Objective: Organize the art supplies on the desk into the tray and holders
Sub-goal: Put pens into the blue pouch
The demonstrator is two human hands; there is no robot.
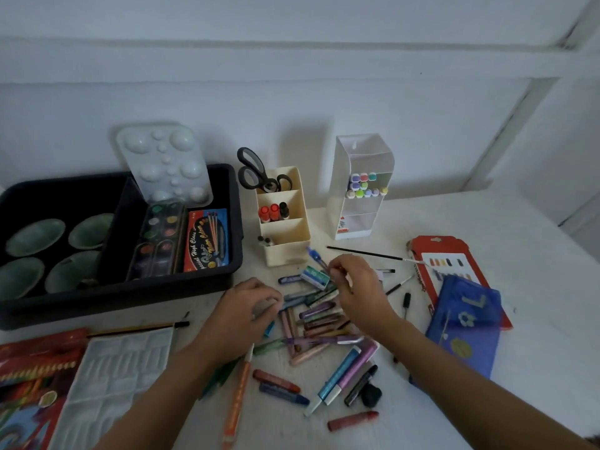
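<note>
Firstly, black tray (pixel 234 203): it sits far left, already holding bowls and paint sets. Anything I carry there has to cross over my other arm, and a loose stick could drop on the way.
Left hand (pixel 250 306): my fingers curl down onto the left edge of the pile. I cannot tell whether they have hold of anything or only rest there. If I drag them, rounded sticks may roll toward the near desk edge.
Cream holder (pixel 287 251): it stands just beyond the pile with its front slot nearly free. A careless push with a long item could tip it or knock it back.
Blue pen (pixel 314 254): its long axis runs diagonally from my fingertips, up and left toward the holder's front wall. The far end points at the holder and is raised off the desk.
Crayon pile (pixel 319 316): it lies between my hands, most sticks left-to-right and a few pointing back at me. Crossed sticks may snag and scatter when one is lifted.
Right hand (pixel 357 287): thumb and fingertips are closed in a narrow pinch, seemingly on the pen's near end, though blur makes that uncertain. A small teal box (pixel 315 277) touches my fingers and may get nudged.
</note>
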